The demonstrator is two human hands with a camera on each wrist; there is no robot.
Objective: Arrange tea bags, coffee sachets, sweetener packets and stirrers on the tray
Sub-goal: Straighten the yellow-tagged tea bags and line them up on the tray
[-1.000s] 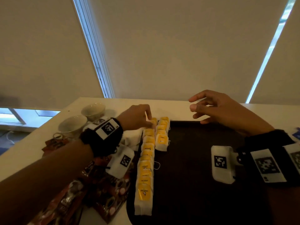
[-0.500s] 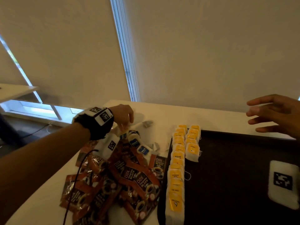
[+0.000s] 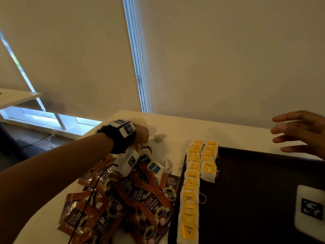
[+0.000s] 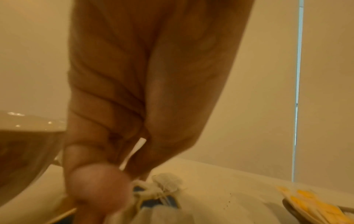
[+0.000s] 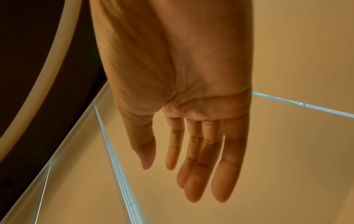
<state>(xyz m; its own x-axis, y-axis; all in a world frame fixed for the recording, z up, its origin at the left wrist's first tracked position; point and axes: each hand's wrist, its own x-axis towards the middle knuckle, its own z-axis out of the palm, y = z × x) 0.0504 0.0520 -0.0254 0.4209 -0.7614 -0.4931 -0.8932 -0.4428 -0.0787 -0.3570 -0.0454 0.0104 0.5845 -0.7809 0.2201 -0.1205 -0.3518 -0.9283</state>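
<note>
A dark tray (image 3: 255, 191) holds two rows of yellow-tagged tea bags (image 3: 190, 191) along its left edge. Left of it lie a heap of brown coffee sachets (image 3: 137, 196) and blue sweetener packets (image 3: 154, 167). My left hand (image 3: 140, 134) is lowered over the far end of that heap. In the wrist view the left hand (image 4: 132, 168) has its fingers curled and pinches a thin white paper piece (image 4: 140, 149); I cannot tell whether it is a tag or a packet. A loose tea bag (image 4: 166, 181) lies just below. My right hand (image 3: 299, 132) hovers above the tray's far edge, fingers (image 5: 197, 174) straight and holding nothing.
A white cup (image 4: 23, 144) stands close to the left of my left hand. A wooden stirrer (image 4: 63, 215) lies beside it on the white table (image 3: 193, 125). Another loose tea bag (image 3: 159, 137) sits behind the heap. Window blinds rise right behind the table.
My left hand has left the tea bag rows on the tray and moved left to the heap by the cups, where it now pinches a white piece. The right hand stays spread.
</note>
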